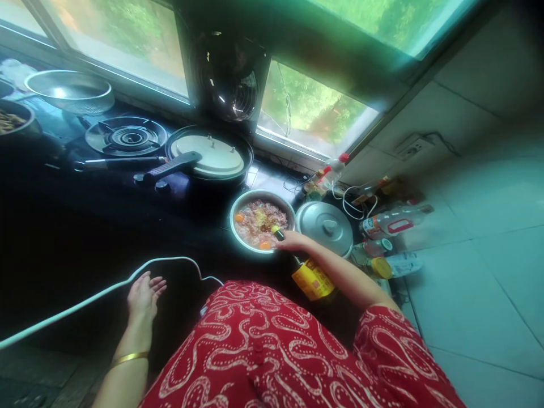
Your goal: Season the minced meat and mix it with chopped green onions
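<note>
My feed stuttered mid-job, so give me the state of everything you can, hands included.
Metal bowl: uncovered, holding minced meat.
Yolks: two visible, apparently whole.
Yellow-labelled bottle: tilted, neck over the bowl; flow unclear.
Right hand: closed around the bottle's neck.
Left hand: open, nothing held.
Metal pot: lid on.
Dark pan: largely covered by a pale disc.
Gas burner: no flame visible.
Strainer: upright, uncovered.
Yellow-lidded jar: lid on.

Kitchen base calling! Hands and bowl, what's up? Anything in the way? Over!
Right hand holding yellow-labelled bottle, neck over metal bowl. Left hand open, empty. Bowl: minced meat, two egg yolks. Nearest obstacle: lidded pot, right beside bowl.
</note>
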`<control>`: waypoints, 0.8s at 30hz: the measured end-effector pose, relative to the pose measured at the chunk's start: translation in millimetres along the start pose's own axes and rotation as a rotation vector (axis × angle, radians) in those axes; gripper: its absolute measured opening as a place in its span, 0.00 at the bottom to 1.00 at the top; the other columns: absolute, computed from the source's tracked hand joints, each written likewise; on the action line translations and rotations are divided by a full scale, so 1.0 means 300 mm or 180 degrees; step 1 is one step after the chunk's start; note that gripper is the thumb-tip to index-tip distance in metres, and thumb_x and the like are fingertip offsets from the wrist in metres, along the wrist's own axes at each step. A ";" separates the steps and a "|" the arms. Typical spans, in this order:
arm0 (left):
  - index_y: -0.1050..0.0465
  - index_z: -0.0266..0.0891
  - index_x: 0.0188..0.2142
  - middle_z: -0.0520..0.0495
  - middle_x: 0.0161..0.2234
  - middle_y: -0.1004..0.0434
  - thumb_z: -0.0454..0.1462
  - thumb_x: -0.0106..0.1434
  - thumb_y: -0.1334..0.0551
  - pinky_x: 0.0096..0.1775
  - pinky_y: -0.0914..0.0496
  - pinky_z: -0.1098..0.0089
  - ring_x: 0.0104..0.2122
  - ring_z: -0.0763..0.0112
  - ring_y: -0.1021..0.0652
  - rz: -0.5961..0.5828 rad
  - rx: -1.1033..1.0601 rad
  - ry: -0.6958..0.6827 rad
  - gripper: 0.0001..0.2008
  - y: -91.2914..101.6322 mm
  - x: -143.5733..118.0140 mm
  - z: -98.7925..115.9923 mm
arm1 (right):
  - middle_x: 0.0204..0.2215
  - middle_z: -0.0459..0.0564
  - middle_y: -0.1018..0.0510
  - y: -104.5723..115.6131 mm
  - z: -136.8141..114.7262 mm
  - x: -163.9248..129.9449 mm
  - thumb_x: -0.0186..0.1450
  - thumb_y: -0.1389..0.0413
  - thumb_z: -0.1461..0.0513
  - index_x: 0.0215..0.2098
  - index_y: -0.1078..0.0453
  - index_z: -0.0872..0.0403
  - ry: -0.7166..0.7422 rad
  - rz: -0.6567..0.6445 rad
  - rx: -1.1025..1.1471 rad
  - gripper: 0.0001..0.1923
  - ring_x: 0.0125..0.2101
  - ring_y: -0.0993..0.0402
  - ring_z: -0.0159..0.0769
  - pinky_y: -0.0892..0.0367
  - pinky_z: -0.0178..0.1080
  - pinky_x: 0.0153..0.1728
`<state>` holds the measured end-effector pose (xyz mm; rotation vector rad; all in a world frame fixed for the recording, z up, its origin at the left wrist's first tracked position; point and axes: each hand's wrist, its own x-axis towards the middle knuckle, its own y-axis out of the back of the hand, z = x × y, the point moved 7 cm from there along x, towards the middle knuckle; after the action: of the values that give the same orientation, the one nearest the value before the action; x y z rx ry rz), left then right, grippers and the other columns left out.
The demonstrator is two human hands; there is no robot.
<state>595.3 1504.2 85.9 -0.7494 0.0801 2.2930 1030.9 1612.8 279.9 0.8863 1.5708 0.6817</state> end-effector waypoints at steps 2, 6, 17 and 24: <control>0.34 0.37 0.48 0.49 0.25 0.30 0.31 0.64 0.48 0.25 0.30 0.75 0.22 0.74 0.26 0.0014 -0.0038 0.0042 0.14 0.015 0.010 -0.014 | 0.36 0.58 0.22 -0.003 -0.016 0.013 0.56 0.43 0.52 0.37 0.26 0.59 0.0036 -0.0101 -0.0213 0.19 0.34 0.25 0.43 0.34 0.37 0.31; 0.34 0.37 0.47 0.50 0.25 0.30 0.31 0.64 0.48 0.25 0.30 0.74 0.22 0.73 0.26 0.0045 -0.0142 0.0120 0.13 0.041 0.012 -0.043 | 0.33 0.56 0.22 -0.006 -0.094 0.032 0.52 0.39 0.53 0.35 0.25 0.58 0.0193 -0.0237 -0.0524 0.18 0.35 0.25 0.44 0.33 0.38 0.32; 0.34 0.37 0.46 0.50 0.24 0.30 0.30 0.64 0.48 0.24 0.29 0.74 0.20 0.73 0.26 0.0265 -0.0373 0.0182 0.12 0.109 0.016 -0.095 | 0.26 0.50 0.22 0.153 -0.213 0.150 0.49 0.37 0.57 0.32 0.25 0.56 0.0197 -0.0099 -0.0826 0.15 0.34 0.26 0.41 0.34 0.35 0.32; 0.33 0.36 0.46 0.50 0.23 0.30 0.29 0.63 0.47 0.23 0.29 0.75 0.20 0.72 0.26 0.0354 -0.0429 0.0200 0.12 0.155 0.037 -0.139 | 0.25 0.53 0.22 0.169 -0.024 0.111 0.50 0.38 0.58 0.30 0.24 0.59 -0.0423 -0.0203 -0.0931 0.13 0.32 0.25 0.42 0.33 0.37 0.32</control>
<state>579.2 1465.5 38.4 -0.9069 -0.0042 2.3984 1030.6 1668.6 304.6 0.6478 1.3347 0.7680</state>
